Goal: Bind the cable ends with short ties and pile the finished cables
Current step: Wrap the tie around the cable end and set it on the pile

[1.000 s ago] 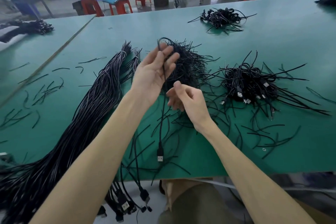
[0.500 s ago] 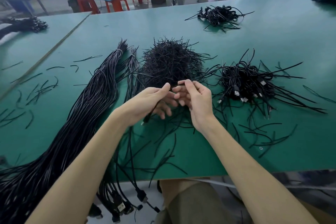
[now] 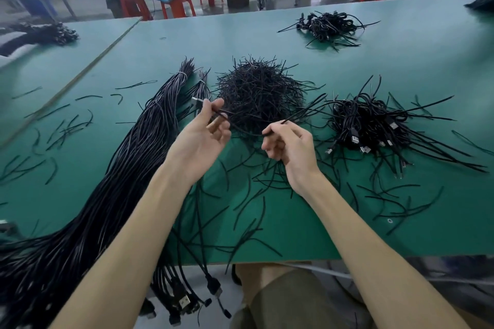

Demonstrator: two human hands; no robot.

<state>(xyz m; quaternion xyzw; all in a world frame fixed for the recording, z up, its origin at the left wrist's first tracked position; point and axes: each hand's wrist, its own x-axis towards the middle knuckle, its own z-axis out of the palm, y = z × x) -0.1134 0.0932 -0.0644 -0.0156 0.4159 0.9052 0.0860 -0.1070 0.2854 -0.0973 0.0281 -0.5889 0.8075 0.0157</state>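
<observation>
A single black cable [image 3: 242, 129] is held above the bench [image 3: 307, 230], sagging in a shallow loop between the left hand [image 3: 205, 136], which pinches it just behind its USB plug [image 3: 196, 102], and the right hand [image 3: 291, 147], which pinches it further along; the free end trails rightward. Behind it lies a domed heap of short black ties [image 3: 259, 93]; more loose ties [image 3: 248, 195] are scattered on the near bench. At right sits the pile of finished cables [image 3: 371, 123], coiled, plugs showing. At left, a long bundle of straight cables [image 3: 128, 168] runs diagonally, plug ends overhanging the near edge.
</observation>
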